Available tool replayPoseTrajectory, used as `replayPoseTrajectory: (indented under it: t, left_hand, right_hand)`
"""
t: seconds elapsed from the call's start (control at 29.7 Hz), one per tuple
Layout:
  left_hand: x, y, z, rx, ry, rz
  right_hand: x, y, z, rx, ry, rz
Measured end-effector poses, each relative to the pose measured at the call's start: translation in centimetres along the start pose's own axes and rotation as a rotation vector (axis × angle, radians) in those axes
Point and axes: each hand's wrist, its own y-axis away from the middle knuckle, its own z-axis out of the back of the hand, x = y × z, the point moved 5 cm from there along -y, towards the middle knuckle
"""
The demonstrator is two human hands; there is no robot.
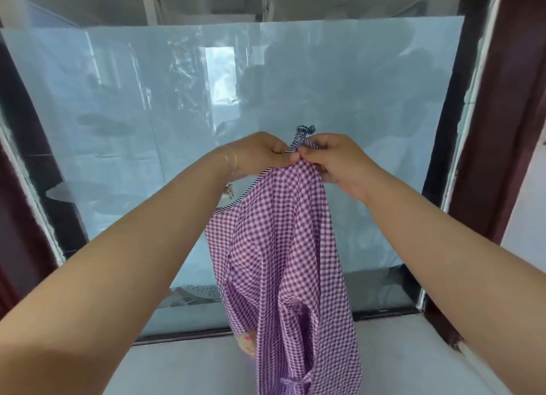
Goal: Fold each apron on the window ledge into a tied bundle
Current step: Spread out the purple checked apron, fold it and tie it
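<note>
**Centre of the frame: checked apron held up by its strap**

At centre frame, a purple checked apron (283,247) hangs above the window ledge (399,353). Left hand (260,155) and right hand (336,161) pinch its striped strap (298,142). Judgement: hold the top level so folds fall straight.
</note>
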Motion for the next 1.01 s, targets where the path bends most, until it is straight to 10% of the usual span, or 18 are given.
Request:
replayPoseTrajectory:
  t: [0.13, 0.27, 0.5, 0.67, 0.81, 1.01]
  left_hand:
    - [0.9, -0.3, -0.8, -0.007, 0.11, 0.064]
    - [2.1, -0.1, -0.9, 0.001, 0.24, 0.109]
    - [6.3, 0.4, -2.5, 0.198, 0.502, 0.33]
    - [8.6, -0.4, -3.1, 0.036, -0.454, 0.341]
    - [8.1, -0.4, -1.6, -0.009, -0.749, 0.378]
    - [8.1, 1.0, -4.5, 0.336, 0.103, 0.35]
  right_hand:
    - [-1.5, 0.8, -0.2, -0.004, -0.083, -0.035]
    - [-4.6, 2.0, -0.9, 0.086, 0.364, -0.104]
    - [-7.9, 3.6, -2.1, 0.235, -0.297, -0.308]
    - [-9.2, 4.1, -2.8, 0.291, -0.345, -0.347]
    - [-9.9, 3.6, -2.8, 0.224, -0.357, -0.279]
    - [-9.5, 3.3, -3.7, 0.287, -0.293, -0.167]
